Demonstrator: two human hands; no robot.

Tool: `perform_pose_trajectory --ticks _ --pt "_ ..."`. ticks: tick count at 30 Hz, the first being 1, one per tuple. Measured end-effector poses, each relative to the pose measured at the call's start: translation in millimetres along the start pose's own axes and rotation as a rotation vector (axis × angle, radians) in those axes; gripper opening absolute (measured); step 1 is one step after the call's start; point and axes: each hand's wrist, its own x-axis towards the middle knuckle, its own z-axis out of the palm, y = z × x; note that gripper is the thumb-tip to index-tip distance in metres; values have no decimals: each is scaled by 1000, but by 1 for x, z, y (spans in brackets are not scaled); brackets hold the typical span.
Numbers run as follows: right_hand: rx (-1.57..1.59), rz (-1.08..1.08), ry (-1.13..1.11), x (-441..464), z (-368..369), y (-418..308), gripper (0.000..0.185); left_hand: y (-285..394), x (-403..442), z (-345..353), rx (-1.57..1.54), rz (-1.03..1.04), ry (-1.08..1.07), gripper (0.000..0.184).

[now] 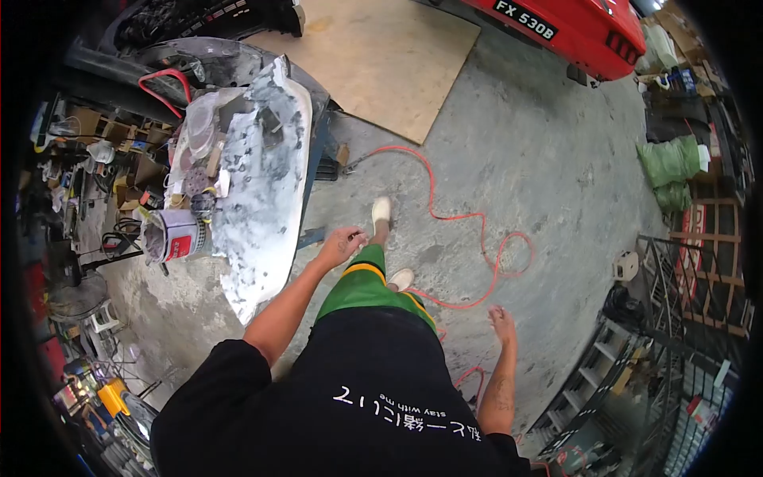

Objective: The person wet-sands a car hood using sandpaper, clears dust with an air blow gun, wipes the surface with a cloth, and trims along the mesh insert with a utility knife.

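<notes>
My left hand (342, 246) hangs beside the green shorts, to the right of a car panel (258, 179) with patchy white and grey surfaces. Its fingers are loosely bent and apart, and I see nothing held in them. On the other side of my body, my right hand (502, 324) hangs above the concrete floor with loose, slightly parted fingers, also without anything in it. Nearest to it is an orange-red hose (469, 304) lying in curves on the floor. Neither hand touches the panel or the hose.
A paint can (172, 236) and several small items stand beside the panel at left. A plywood sheet (389, 67) lies ahead, near a red car (584, 36). At right are a ladder (592, 378), metal racks and a green sack (670, 163).
</notes>
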Motion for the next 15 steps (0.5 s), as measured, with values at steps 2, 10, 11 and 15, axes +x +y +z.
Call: perform_pose_trajectory --ticks 2,10,11,15 --pt "-183 -214 -54 45 8 -43 38 -17 42 2 -46 -32 32 24" --pt "-213 -317 -317 147 154 -239 26 -146 261 28 -632 -555 242 22" --pt "-367 -598 -310 164 180 -259 24 -180 296 30 -799 -649 303 20" --pt "-342 -798 -591 209 279 -327 29 -278 404 34 -1003 -836 482 18"
